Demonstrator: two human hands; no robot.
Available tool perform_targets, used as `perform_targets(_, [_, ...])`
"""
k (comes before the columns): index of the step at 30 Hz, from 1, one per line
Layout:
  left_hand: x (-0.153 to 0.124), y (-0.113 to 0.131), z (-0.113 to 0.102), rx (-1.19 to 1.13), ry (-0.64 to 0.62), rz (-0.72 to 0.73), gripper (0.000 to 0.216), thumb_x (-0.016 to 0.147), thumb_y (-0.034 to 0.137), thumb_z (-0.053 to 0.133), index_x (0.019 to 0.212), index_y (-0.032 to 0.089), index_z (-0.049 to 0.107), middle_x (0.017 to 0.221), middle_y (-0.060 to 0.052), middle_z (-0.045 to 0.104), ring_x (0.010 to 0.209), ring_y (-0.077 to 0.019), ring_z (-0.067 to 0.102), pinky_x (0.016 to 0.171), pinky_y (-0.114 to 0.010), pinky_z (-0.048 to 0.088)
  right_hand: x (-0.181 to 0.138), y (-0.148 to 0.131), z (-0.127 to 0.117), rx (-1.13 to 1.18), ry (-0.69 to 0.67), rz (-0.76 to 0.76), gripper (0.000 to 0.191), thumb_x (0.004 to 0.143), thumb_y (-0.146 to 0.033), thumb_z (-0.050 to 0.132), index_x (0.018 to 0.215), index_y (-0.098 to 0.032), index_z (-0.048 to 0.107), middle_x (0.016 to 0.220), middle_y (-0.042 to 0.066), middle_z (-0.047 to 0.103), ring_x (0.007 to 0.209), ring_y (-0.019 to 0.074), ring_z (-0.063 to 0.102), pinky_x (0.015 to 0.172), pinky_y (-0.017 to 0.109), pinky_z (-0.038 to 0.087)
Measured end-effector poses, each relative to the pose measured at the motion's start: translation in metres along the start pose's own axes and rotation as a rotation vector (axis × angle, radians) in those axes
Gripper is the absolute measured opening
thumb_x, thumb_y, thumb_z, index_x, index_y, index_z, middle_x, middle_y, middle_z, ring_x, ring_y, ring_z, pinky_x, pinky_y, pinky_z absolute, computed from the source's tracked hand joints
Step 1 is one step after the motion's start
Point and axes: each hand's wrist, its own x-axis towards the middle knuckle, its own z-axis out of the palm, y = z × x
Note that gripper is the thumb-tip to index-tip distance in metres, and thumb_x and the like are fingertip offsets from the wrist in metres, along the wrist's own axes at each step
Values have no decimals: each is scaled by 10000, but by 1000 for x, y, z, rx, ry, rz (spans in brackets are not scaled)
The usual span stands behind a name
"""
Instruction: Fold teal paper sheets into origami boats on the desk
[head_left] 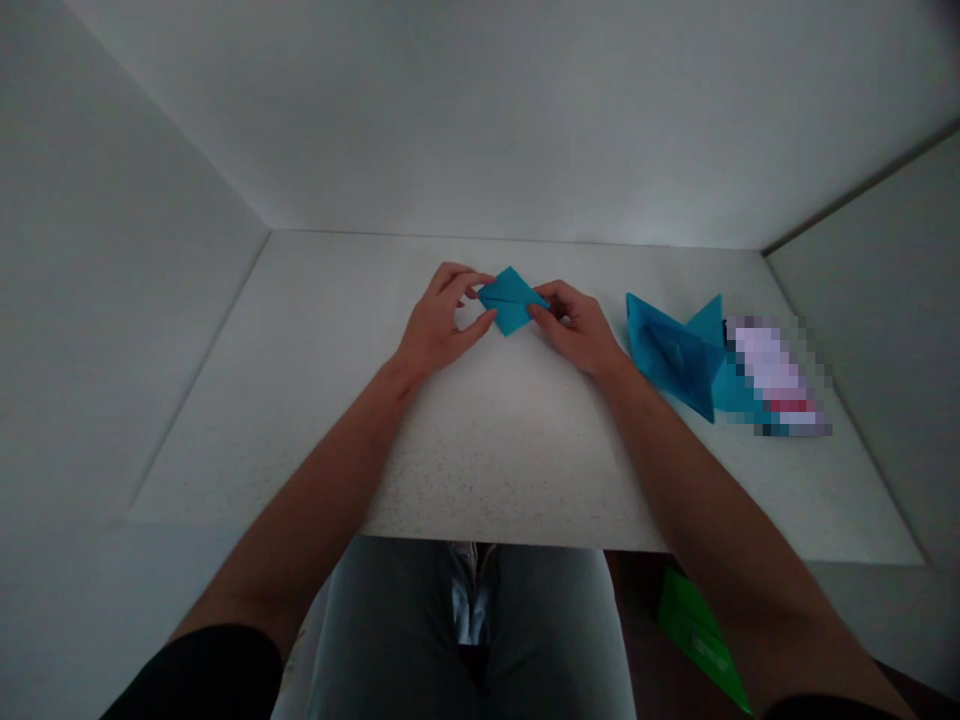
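- Between two hands, toward the far side of the white table (480, 440): one small blue paper (511, 316), folded to a diamond, crease running crosswise; whether it lies flat or is slightly raised cannot be told.
- Left hand (437, 325): grip partly open, thumb and forefinger spread at the edges about the near-left corner, seemingly to steady the paper while leaving its face uncovered.
- Right hand (576, 328): grip closed on the right corner, thumb above, fingers behind; apparently the firmer hold, opposing the other hand so the diamond stays square to the wearer.
- Right of these, apart from the hand: one larger blue folded piece (671, 345), pointed corners standing up, presumably set aside to leave working room.
- Beside that piece: one pixelated item (776, 365), identity not discernible.
- Below table level, right: one bright green object (701, 635), partly hidden by the forearm.
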Motion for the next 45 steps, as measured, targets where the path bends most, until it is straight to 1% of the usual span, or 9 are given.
perform_targets(2, [0,-4,0,13,67,-67,575,937,412,790,1450,252,584,1396,-129,648,1106,-193,708,872,-331,610,0,-3,-1,17,8,35,368,1013,-601,660,1058,-239,705,666,-33,554,593,134,464,578,287,360])
perform_targets(4, [1,-6,1,-21,100,-122,578,944,443,783,1444,245,571,1323,-115,699,1073,-186,720,854,-317,606,-1,-6,-1,46,-3,67,369,1012,-611,657,1034,-244,683,635,-44,536,570,132,465,564,286,350])
perform_targets(6, [1,-5,2,-80,88,-168,425,982,462,736,1323,226,643,1135,-77,763,947,-157,741,772,-269,593,-1,-8,-2,72,-22,90,384,1008,-633,656,1034,-250,662,621,-49,540,549,131,471,551,287,348])
perform_targets(8, [2,-2,1,-131,65,-208,304,1014,481,690,1148,209,705,935,-42,770,793,-130,738,635,-216,543,-1,-9,-2,88,-36,105,408,1006,-663,648,1027,-256,645,611,-50,550,529,130,472,539,290,347])
perform_targets(10, [3,1,0,-158,72,-230,308,1020,507,674,1021,202,719,826,-26,752,691,-116,719,526,-193,475,-2,-9,-1,92,-44,109,437,1004,-697,632,1004,-260,632,603,-48,553,519,132,467,533,295,343])
perform_targets(12, [4,4,-2,-165,96,-229,339,1017,533,672,963,201,710,791,-19,746,642,-107,703,493,-187,452,-2,-8,-1,79,-57,97,469,1001,-725,616,971,-257,628,606,-42,558,533,136,466,536,297,337])
perform_targets(18, [6,5,-4,-152,110,-208,363,1006,537,679,867,202,660,717,-4,707,582,-93,631,517,-200,477,-1,-10,-2,34,-93,61,530,1004,-755,586,879,-241,620,645,-21,605,570,132,446,555,300,323])
perform_targets(26, [4,5,-5,-110,83,-183,334,999,495,668,836,205,647,683,3,666,606,-103,594,512,-207,434,0,-9,-1,45,-74,72,549,987,-776,593,875,-238,603,687,-6,660,571,128,447,550,300,322])
perform_targets(45, [6,12,-8,-51,76,-119,325,1004,462,639,802,209,634,704,-6,683,623,-118,602,587,-238,488,0,-7,-2,24,-88,53,553,985,-760,605,815,-235,628,634,-19,552,576,133,423,554,308,317])
